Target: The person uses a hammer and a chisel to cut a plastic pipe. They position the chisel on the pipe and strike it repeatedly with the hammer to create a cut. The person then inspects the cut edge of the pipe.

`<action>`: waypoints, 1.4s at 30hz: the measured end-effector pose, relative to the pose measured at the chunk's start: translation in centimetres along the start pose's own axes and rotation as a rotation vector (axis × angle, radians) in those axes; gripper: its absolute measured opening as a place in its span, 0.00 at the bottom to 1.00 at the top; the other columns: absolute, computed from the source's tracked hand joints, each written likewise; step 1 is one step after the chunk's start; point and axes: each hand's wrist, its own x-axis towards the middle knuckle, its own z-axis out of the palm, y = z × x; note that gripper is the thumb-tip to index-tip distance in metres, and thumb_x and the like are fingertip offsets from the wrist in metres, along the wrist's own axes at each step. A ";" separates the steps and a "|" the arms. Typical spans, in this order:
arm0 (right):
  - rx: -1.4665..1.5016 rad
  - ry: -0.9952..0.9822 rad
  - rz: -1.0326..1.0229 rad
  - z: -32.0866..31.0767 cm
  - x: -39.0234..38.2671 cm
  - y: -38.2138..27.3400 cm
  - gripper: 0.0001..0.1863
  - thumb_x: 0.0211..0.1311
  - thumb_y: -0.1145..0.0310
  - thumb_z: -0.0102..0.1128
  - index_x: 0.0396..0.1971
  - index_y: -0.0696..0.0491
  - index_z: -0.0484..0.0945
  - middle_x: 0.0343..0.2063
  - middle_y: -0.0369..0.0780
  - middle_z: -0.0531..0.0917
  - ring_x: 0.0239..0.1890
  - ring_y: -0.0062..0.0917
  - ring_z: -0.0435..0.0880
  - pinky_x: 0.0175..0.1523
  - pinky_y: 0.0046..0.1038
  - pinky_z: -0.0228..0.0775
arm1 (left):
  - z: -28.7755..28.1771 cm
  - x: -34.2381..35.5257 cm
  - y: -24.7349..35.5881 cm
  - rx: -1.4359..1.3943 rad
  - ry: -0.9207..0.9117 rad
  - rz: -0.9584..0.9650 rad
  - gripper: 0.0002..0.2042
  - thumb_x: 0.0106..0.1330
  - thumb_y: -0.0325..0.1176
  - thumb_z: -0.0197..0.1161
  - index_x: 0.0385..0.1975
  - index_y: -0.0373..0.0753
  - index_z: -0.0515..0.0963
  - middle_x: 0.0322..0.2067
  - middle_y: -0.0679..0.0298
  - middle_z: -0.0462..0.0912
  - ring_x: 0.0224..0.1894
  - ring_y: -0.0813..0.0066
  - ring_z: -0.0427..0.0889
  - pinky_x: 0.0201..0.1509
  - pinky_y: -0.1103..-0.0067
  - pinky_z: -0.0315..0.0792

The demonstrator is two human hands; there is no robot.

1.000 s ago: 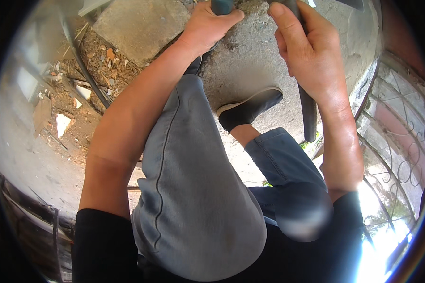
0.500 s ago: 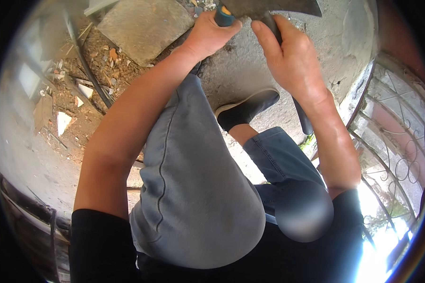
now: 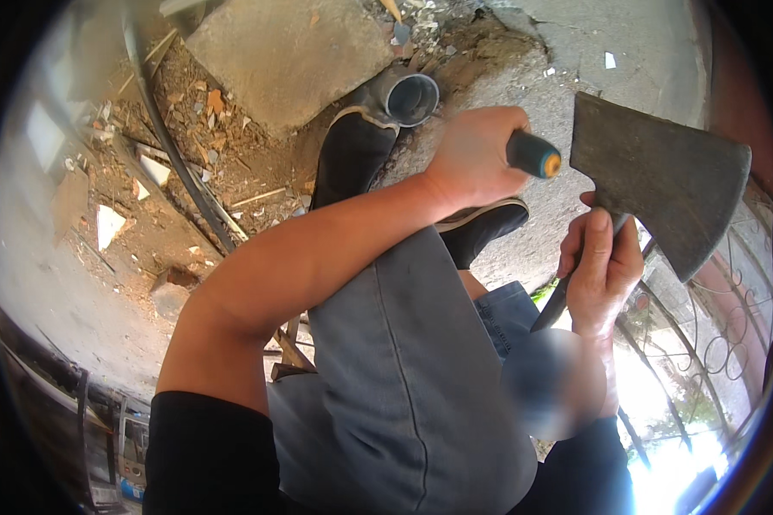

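Narrow gap between blue-ringed handle [image 3: 532,154] and axe head [image 3: 661,184]; axe head blocks right, gray trouser leg [image 3: 421,360] below.

A dark grey axe [image 3: 666,180] is leaning at a tilt in the right hand [image 3: 604,268] — its broad, flat head flaring to a curved edge that is facing away from the left hand [image 3: 479,156]. A dark, teal-banded tool handle [image 3: 534,155] is jutting from that fist, its orange-centred end showing — the rest is hiding from view.
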 end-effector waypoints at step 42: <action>-0.107 -0.055 -0.114 0.5 1.3 -0.8 0.18 0.80 0.62 0.45 0.50 0.65 0.73 0.17 0.34 0.72 0.13 0.10 0.63 0.17 0.15 0.55 | -0.5 1.5 -1.2 0.014 0.092 0.115 0.12 0.46 0.27 0.74 0.26 0.38 0.76 0.21 0.54 0.79 0.25 0.52 0.82 0.28 0.69 0.74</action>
